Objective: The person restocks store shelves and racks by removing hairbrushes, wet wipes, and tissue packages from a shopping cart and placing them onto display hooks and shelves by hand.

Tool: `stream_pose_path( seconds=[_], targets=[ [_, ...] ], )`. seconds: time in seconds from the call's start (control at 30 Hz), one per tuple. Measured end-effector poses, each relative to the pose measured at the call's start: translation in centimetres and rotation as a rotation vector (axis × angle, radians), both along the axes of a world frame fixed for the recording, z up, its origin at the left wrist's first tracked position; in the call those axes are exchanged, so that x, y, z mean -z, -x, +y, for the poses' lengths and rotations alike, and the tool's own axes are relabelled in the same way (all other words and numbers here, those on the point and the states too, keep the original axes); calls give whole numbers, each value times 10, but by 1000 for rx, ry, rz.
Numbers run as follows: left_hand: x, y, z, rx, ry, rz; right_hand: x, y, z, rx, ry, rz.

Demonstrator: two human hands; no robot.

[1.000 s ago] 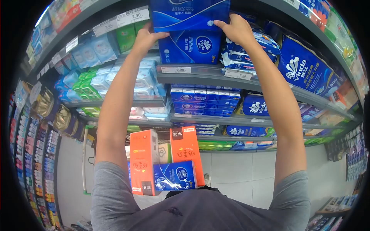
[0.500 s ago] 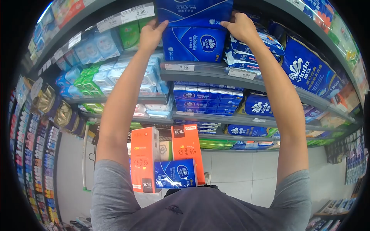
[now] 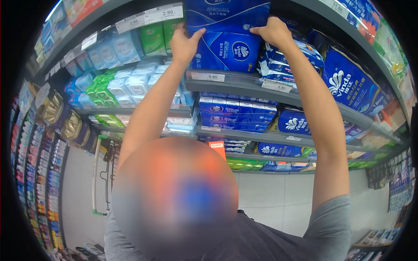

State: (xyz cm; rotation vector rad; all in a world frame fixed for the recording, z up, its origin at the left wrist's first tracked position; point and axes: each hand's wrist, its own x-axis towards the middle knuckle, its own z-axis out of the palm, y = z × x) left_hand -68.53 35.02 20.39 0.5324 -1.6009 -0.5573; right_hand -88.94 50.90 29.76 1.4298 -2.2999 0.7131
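Note:
At the top of the view, a blue Vinda tissue pack (image 3: 228, 16) lies over another blue Vinda tissue pack (image 3: 230, 52) on the shelf. My left hand (image 3: 186, 43) grips the upper pack's left side, thumb on the front near its lower edge. On the opposite side, my right hand (image 3: 274, 33) holds the same pack, its thumb also in front. Most of the fingers are hidden behind the pack's sides. Beside the lower pack, under my right forearm, are stacked blue-and-white wipes packs (image 3: 278, 65). Green packs (image 3: 153, 39) stand just left of my left hand.
Price tags line the shelf edge (image 3: 235, 78). Lower shelves hold more blue tissue packs (image 3: 235, 115) and light-blue wipes packs (image 3: 135, 82). A large Vinda bag (image 3: 348, 82) stands right. A blurred patch covers most of an orange box (image 3: 217, 146) near my body. A cart frame (image 3: 94, 182) stands left.
The shelf and hands sit slightly further right in view. Both hands keep hold of the upper pack's sides. A round blur now covers the orange boxes and small blue pack near my chest.

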Motion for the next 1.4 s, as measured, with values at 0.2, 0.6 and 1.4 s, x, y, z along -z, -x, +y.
stream_pose_path(
  seconds=[0.2,0.6,1.4],
  targets=[
    [8,-7,-2,-80,34,-118,7,-16,11,5,89,-5],
    [261,-170,181,-53,-387,-242,384,-143,196,-360,-271,-701],
    [356,-284,282,57,-946,-329,409,-214,252,-51,-221,-1686]
  ],
)
